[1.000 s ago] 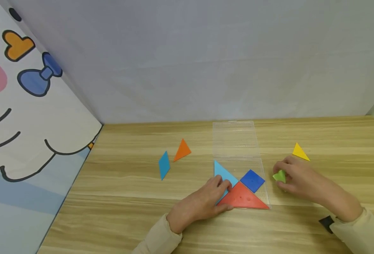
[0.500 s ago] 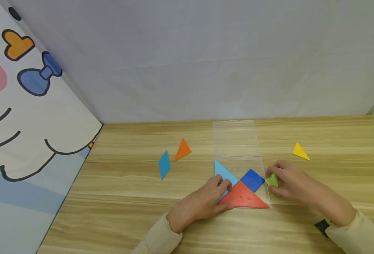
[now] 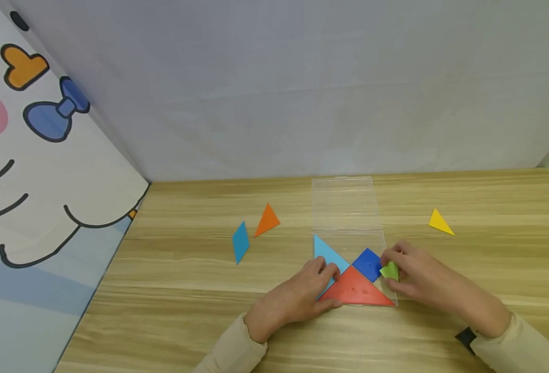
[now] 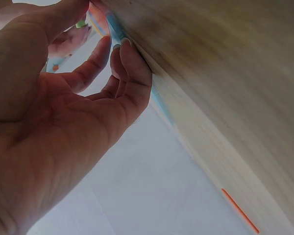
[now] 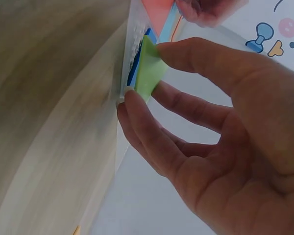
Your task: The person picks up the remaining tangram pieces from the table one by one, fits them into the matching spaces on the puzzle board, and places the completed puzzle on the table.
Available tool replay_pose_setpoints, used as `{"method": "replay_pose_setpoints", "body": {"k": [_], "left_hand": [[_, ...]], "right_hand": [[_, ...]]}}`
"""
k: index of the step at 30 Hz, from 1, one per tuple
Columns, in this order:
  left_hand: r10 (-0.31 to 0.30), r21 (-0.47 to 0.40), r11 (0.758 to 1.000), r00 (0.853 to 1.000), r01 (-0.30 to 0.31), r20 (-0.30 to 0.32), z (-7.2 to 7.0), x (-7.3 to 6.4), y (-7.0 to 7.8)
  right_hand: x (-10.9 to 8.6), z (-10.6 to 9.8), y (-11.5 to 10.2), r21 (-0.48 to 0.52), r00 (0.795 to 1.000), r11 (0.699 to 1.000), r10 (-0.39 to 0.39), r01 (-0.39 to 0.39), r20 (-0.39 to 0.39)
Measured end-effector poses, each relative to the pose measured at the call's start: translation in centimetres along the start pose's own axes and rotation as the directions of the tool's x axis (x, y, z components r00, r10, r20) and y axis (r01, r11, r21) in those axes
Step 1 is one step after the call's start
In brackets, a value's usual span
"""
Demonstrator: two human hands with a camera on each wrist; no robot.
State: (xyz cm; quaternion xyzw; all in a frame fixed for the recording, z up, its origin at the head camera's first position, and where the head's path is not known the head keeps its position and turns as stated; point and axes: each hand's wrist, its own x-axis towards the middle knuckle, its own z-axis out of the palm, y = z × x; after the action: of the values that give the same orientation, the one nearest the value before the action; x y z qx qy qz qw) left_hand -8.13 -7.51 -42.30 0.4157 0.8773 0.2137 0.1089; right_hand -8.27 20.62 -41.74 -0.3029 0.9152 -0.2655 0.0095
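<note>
My right hand [image 3: 423,274] pinches a light green tangram piece [image 3: 390,271] between thumb and fingers, tilted above the right side of a clear plastic case [image 3: 369,239]. In the right wrist view the green piece [image 5: 149,68] is close to a dark blue square [image 5: 135,66]. Inside the case lie the blue square [image 3: 366,264], a red triangle [image 3: 355,289] and a light blue triangle [image 3: 327,254]. My left hand [image 3: 297,295] rests at the case's near left corner, loosely bent fingers touching the light blue triangle, thumb by the red triangle's edge.
The clear lid [image 3: 344,203] lies folded back behind the case. On the wooden table, an orange triangle [image 3: 267,221] and a blue parallelogram [image 3: 240,242] lie left, a yellow triangle [image 3: 440,223] right. A dark object [image 3: 466,339] shows by the right sleeve.
My right hand has moved left with the green piece, from beside the case to over its right edge, near the blue square. The left hand has stayed in place.
</note>
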Motion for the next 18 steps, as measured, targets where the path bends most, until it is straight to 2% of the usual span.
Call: {"method": "replay_pose_setpoints", "body": {"k": [18], "left_hand": [[-0.038, 0.009, 0.999, 0.999, 0.038, 0.016, -0.05, 0.02, 0.15]], "right_hand": [[-0.14, 0.82, -0.79, -0.029, 0.999, 0.999, -0.023, 0.023, -0.022]]}}
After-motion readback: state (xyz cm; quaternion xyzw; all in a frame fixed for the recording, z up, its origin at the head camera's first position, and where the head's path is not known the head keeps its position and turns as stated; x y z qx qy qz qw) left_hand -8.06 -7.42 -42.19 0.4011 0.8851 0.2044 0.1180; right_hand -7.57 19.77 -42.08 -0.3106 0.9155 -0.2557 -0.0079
